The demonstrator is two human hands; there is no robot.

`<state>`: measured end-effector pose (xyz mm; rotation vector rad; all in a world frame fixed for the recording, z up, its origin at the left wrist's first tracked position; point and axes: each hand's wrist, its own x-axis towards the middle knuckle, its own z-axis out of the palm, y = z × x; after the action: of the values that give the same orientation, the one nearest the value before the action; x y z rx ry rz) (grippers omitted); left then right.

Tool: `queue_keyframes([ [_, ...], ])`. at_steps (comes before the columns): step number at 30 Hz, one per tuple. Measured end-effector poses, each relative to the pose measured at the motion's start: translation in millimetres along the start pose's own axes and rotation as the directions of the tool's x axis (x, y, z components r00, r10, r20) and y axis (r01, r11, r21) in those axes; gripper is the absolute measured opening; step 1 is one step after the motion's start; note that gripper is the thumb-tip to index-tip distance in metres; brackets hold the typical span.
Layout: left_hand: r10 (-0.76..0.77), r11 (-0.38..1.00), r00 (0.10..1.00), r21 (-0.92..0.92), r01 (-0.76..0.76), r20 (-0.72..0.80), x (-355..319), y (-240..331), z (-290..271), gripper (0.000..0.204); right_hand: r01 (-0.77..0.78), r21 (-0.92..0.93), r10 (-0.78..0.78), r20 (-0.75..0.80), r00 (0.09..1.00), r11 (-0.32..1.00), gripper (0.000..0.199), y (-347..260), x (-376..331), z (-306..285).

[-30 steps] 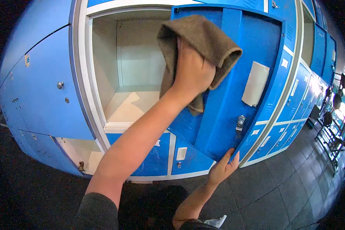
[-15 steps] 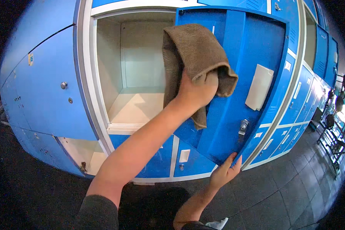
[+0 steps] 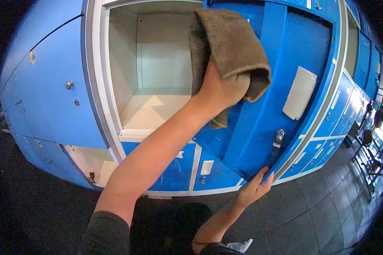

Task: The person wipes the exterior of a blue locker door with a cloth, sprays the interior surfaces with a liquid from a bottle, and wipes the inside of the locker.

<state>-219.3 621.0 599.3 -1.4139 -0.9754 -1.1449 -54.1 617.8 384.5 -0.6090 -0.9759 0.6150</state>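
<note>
A folded brown cloth [image 3: 234, 40] is bunched in my left hand [image 3: 225, 87], whose fingers are wrapped into it and partly hidden. The cloth lies against the inner face of a blue locker door [image 3: 253, 123], which stands swung out to the right. At the door's lower corner my right hand [image 3: 255, 189] grips the edge between thumb and fingers. The door carries a white plastic piece [image 3: 300, 93] and a metal lock [image 3: 279, 137]. Left of the cloth is the pale interior of the locker compartment [image 3: 157, 104].
Closed light-blue doors [image 3: 51, 97] with metal knobs fill the left side. Below them an open lower compartment [image 3: 89, 163] shows its latch. More blue lockers [image 3: 300, 159] run off to the right. Dark equipment [image 3: 368, 140] stands on the tiled floor [image 3: 310, 212] at the far right.
My left hand and the cloth have shifted slightly up and right in the picture. The door also appears a little farther right, with my right hand still on its corner.
</note>
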Motion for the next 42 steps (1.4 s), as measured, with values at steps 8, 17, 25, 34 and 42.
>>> queue_keyframes([
  [8,-0.1,0.9,0.99,-0.415,0.134,0.103,27.7,-27.4,-9.4,0.049,-0.093,0.038,0.089,0.099,0.991,0.995,0.043,-1.1,-0.2,-9.2],
  [17,-0.176,0.834,0.933,-0.456,0.311,0.315,-14.9,-38.4,-26.3,0.068,-0.062,0.069,0.057,0.073,0.996,0.996,0.04,-4.7,1.6,-7.2],
  [25,-0.291,0.936,0.931,-0.135,0.325,0.221,26.4,-27.8,-14.8,0.028,0.008,0.083,-0.009,0.002,1.0,0.997,0.029,2.6,3.2,-3.3],
  [34,0.064,0.958,0.977,0.262,-0.118,0.204,-11.0,-28.9,-20.3,0.02,0.009,0.075,-0.013,0.046,0.999,0.997,0.029,-2.8,1.3,-2.7],
  [42,-0.284,0.933,0.941,-0.174,0.316,0.183,12.8,-28.1,-19.8,0.032,-0.002,0.058,-0.002,0.057,0.998,0.998,0.031,-2.8,1.0,-3.9],
])
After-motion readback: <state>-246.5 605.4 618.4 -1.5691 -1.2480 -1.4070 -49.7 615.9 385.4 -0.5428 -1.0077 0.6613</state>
